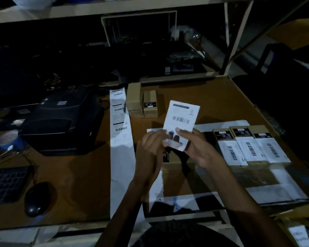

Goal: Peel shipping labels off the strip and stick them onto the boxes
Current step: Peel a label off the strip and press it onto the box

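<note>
We see the label strip [120,129] running down the table [75,172] between the label printer [62,122] on its left and unlabelled boxes [141,102] on its right; three labelled boxes [250,147] sit side by side far right, keyboard [7,184] and mouse [37,198] near left

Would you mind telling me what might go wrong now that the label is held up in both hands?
1. The label is pinched only at its lower edge by the left hand and right hand, so the free top may curl and stick to itself.
2. The light is dim, so it could go on crooked.
3. Three boxes already carry labels; one might get a second.
</note>
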### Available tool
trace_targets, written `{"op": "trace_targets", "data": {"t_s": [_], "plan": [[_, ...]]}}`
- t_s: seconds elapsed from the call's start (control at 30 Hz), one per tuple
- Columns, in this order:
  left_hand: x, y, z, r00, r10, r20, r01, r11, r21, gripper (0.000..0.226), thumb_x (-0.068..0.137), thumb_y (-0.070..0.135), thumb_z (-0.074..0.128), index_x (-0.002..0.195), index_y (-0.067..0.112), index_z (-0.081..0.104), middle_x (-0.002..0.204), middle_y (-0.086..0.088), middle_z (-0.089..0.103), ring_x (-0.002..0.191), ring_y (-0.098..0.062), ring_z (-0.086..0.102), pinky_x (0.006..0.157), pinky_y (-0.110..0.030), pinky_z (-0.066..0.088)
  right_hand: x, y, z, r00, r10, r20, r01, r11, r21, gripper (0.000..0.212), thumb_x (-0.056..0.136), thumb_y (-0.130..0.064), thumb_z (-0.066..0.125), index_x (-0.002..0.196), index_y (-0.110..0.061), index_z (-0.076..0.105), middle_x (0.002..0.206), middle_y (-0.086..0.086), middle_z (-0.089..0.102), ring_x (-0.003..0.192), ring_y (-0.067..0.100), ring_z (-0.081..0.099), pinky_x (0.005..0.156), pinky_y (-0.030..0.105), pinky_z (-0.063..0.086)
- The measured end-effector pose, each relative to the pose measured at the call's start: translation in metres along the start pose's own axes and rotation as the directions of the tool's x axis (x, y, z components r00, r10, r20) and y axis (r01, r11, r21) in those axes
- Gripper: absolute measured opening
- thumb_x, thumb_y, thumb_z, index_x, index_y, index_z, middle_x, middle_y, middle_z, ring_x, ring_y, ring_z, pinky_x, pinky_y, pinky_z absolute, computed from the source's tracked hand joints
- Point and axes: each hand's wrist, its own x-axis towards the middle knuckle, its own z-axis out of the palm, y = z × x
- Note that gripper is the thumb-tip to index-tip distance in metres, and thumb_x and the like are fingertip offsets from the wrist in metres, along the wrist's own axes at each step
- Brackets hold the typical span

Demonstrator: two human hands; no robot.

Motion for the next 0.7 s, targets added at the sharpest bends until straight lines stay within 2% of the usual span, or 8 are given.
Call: {"op": "trace_targets", "data": {"t_s": [0.07, 0.13, 0.23, 0.3, 0.37, 0.47, 0.63, 0.7], "plan": [[0.017, 0.006, -0.008, 0.985, -0.17, -0.042, 0.159, 0.97, -0.184, 0.031, 0.099, 0.037, 0.049, 0.121, 0.017, 0.06, 0.122, -0.003, 0.064, 0.117, -0.018, 0.056, 0.094, -0.04, 0.05, -0.008, 0.001, -0.006, 1.0, 0.021, 0.019, -0.018, 0.983, -0.183, 0.038, 0.084, -0.009, 0.073, 0.119, -0.019, 0.066, 0.118, 0.007, 0.073, 0.109, 0.024, 0.069, 0.095, 0.04, 0.055], [0.037, 0.0, -0.015, 0.974, -0.226, 0.028, 0.227, 0.951, -0.209, 0.044, 0.095, 0.045, 0.058, 0.128, 0.017, 0.055, 0.126, -0.001, 0.059, 0.118, -0.014, 0.054, 0.097, -0.031, 0.047, -0.014, 0.005, -0.009, 0.993, 0.069, 0.091, -0.041, 0.958, -0.283, 0.038, 0.087, -0.001, 0.07, 0.121, -0.02, 0.065, 0.111, 0.0, 0.076, 0.103, 0.016, 0.072, 0.087, 0.03, 0.057], [0.066, -0.01, -0.023, 0.902, -0.229, 0.365, 0.32, 0.924, -0.211, 0.055, 0.09, 0.05, 0.067, 0.135, 0.021, 0.056, 0.133, 0.001, 0.061, 0.119, -0.012, 0.059, 0.092, -0.021, 0.049, -0.023, 0.014, -0.009, 0.984, 0.127, 0.121, -0.077, 0.932, -0.354, 0.037, 0.088, 0.001, 0.068, 0.119, -0.019, 0.065, 0.115, 0.001, 0.075, 0.105, 0.015, 0.071, 0.091, 0.032, 0.056], [0.076, -0.013, -0.024, 0.839, -0.181, 0.512, 0.364, 0.887, -0.283, 0.035, 0.091, 0.03, 0.073, 0.12, 0.011, 0.067, 0.117, -0.002, 0.07, 0.103, -0.013, 0.067, 0.077, -0.016, 0.052, -0.027, 0.023, -0.009, 0.986, 0.13, 0.102, -0.085, 0.927, -0.365, 0.039, 0.088, 0.002, 0.069, 0.122, -0.015, 0.065, 0.124, 0.006, 0.071, 0.112, 0.021, 0.069, 0.1, 0.039, 0.053], [0.081, -0.014, -0.023, 0.846, -0.138, 0.515, 0.351, 0.871, -0.344, 0.015, 0.089, 0.013, 0.074, 0.101, 0.004, 0.072, 0.097, -0.003, 0.073, 0.087, -0.011, 0.068, 0.073, -0.019, 0.052, -0.032, 0.031, -0.01, 0.987, 0.132, 0.095, -0.095, 0.94, -0.327, 0.039, 0.088, 0.001, 0.069, 0.123, -0.014, 0.065, 0.124, 0.007, 0.071, 0.113, 0.023, 0.068, 0.099, 0.039, 0.053], [0.084, -0.015, -0.019, 0.848, -0.114, 0.517, 0.339, 0.867, -0.366, 0.005, 0.088, 0.006, 0.073, 0.092, 0.004, 0.072, 0.09, -0.004, 0.073, 0.081, -0.009, 0.066, 0.073, -0.022, 0.052, -0.042, 0.045, -0.015, 0.988, 0.14, 0.071, -0.119, 0.962, -0.246, 0.038, 0.089, -0.005, 0.071, 0.126, -0.013, 0.065, 0.122, 0.007, 0.072, 0.112, 0.024, 0.069, 0.097, 0.039, 0.055], [0.087, -0.008, -0.002, 0.843, -0.103, 0.528, 0.341, 0.861, -0.377, 0.005, 0.088, 0.006, 0.074, 0.092, 0.005, 0.072, 0.089, -0.007, 0.073, 0.079, -0.014, 0.067, 0.069, -0.025, 0.052, -0.053, 0.065, -0.022, 0.972, 0.146, -0.183, -0.157, 0.986, -0.049, 0.022, 0.088, -0.009, 0.072, 0.11, -0.014, 0.071, 0.106, 0.003, 0.077, 0.091, 0.016, 0.073, 0.072, 0.024, 0.057], [0.088, -0.004, 0.007, 0.854, -0.101, 0.511, 0.33, 0.864, -0.38, 0.004, 0.087, 0.007, 0.075, 0.09, 0.007, 0.072, 0.086, -0.003, 0.073, 0.075, -0.007, 0.066, 0.066, -0.019, 0.05, -0.059, 0.065, -0.024, 0.96, 0.117, -0.253, -0.134, 0.99, -0.053, 0.017, 0.089, -0.014, 0.073, 0.105, -0.017, 0.072, 0.103, 0.001, 0.078, 0.089, 0.013, 0.072, 0.073, 0.024, 0.055]]}}
